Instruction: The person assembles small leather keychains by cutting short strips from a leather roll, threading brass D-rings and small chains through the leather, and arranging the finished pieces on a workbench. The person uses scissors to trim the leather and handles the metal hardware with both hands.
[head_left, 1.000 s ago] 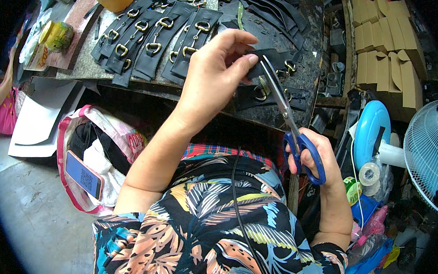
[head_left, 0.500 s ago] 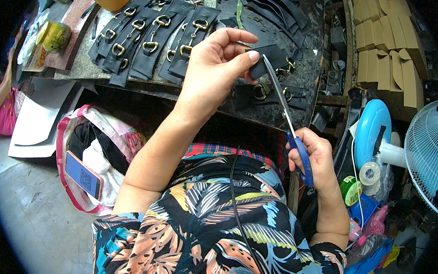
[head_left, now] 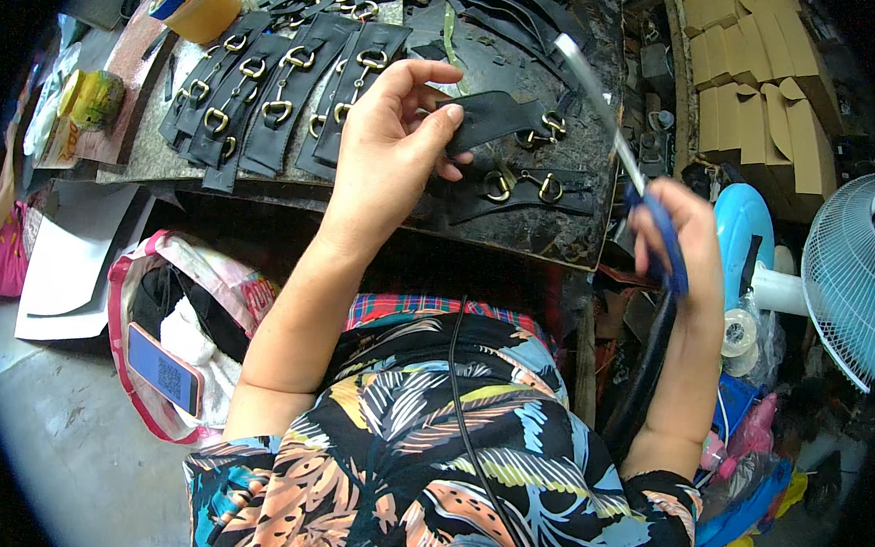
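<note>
Pinching flat black leather strap piece in left hand above dark worktable, gripping blue-handled steel scissors in right hand, blades raised clear; likely requiring realigning blades for next trim.

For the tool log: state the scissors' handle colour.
Blue, seen in the head view: scissors in the right hand.

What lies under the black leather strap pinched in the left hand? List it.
Under the black leather strap, held by the left hand, lies the dark worktop with two black buckled straps. The hand hides the strap's near end and anything beneath it.
</note>
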Motion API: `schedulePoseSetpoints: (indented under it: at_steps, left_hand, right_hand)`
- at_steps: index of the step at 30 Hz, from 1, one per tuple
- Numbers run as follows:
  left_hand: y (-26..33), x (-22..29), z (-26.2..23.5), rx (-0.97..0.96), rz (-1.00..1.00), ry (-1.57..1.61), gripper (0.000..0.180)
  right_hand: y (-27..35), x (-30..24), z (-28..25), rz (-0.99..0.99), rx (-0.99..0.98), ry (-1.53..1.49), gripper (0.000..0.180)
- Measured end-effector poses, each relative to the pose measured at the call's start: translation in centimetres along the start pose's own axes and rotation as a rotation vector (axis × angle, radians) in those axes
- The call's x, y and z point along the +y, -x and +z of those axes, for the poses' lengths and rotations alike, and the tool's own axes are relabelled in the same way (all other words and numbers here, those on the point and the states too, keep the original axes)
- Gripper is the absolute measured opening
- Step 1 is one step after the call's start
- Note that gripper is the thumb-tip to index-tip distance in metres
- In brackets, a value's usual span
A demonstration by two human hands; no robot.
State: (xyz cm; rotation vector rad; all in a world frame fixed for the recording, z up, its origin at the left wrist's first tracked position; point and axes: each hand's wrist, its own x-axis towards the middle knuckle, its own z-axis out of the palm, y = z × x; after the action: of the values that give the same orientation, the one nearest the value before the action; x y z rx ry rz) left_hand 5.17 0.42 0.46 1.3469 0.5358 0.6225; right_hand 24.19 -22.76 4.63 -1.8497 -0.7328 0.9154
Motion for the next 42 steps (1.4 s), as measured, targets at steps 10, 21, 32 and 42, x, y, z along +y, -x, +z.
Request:
schedulePoseSetpoints:
  at_steps: [10,21,32,42]
  left_hand:
    - [-0.3,0.0,-0.4,0.131,0.482,-0.894,0.032]
    - [-2.2,0.5,3.1,0.010,0.681,-1.412,0.034]
    - [-5.5,0.0,1.9,0.003,0.469,-0.852,0.019]
    - [-7.0,1.5,0.7,-0.126,0.172,-0.425,0.030]
  right_hand:
    - [-11.0,1.1,-0.5,-0.107,0.523,0.987,0.055]
    - [-6.1,0.1,0.8,-0.143,0.029,0.050,0.048]
    - [0.4,1.0,-0.1,0.089,-0.268,-0.037,0.055]
    - [0.3,-0.1,0.9,-0.008,-0.236,-0.037,0.058]
